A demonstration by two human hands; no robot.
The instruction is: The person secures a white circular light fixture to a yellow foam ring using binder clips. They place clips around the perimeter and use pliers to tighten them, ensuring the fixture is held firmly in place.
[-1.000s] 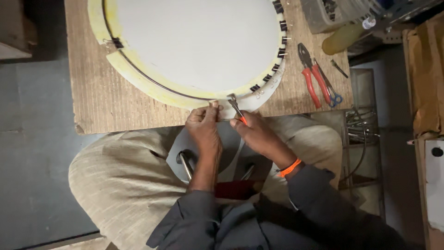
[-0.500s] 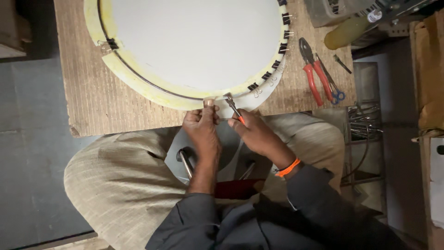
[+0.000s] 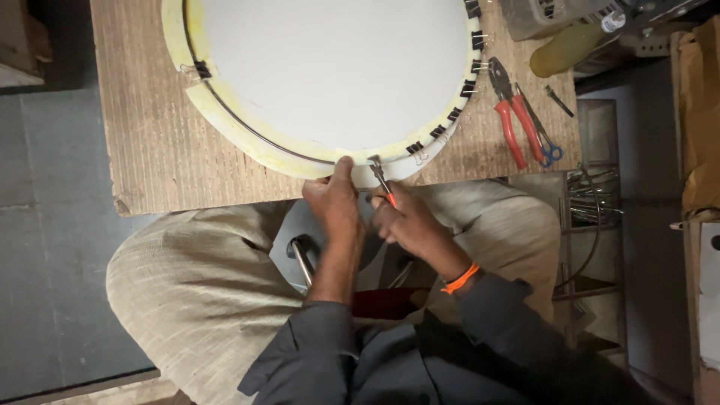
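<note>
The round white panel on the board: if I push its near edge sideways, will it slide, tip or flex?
The panel lies flat on the board, so it would probably slide or turn rather than tip. Its near edge overhangs the board slightly, where the left hand presses it, so it might dip there. The clips along the rim could snag or pop off.

A yellow-green plastic bottle with a white label band [image 3: 571, 46] is seen lying tilted at the upper right of the frame. A crumpled brown paper package [image 3: 701, 112] is seen along the right edge. No screens or signs are seen.
</note>
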